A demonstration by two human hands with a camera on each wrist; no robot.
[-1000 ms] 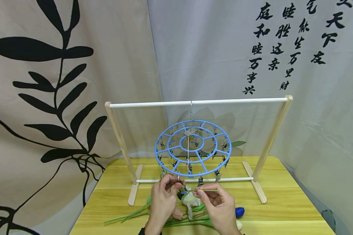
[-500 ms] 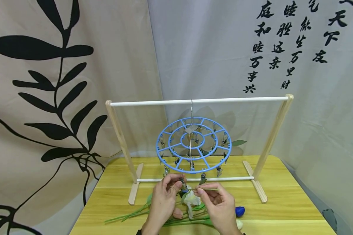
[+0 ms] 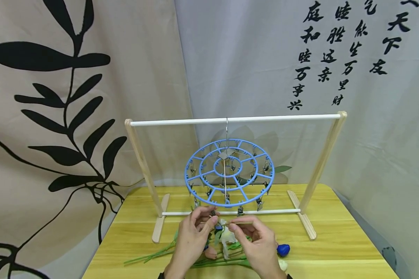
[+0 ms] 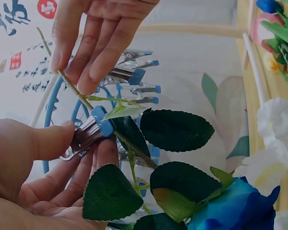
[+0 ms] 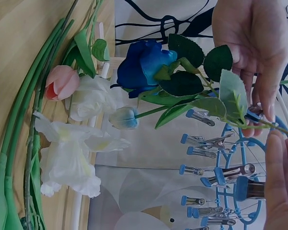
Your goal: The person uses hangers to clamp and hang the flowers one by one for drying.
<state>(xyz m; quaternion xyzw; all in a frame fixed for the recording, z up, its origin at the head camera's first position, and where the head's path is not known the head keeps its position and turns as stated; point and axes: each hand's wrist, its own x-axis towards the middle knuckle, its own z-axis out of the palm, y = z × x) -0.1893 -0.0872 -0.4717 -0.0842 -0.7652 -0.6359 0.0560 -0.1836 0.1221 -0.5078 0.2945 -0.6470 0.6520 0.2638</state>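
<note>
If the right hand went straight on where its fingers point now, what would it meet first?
Beyond the stem it pinches, the right hand would probably meet the clip in the left hand; depth is unclear.

Passable: either side of the blue rack (image 3: 236, 175), out to the left post (image 3: 144, 172) and right post (image 3: 322, 164); also over the desk (image 3: 335, 248) right of the right hand (image 3: 256, 242). Blocked: straight ahead by rack and hanging clips (image 3: 240, 211), low near the lower bar (image 3: 276, 212); downward by flowers (image 3: 227, 236) under the fingers.
</note>
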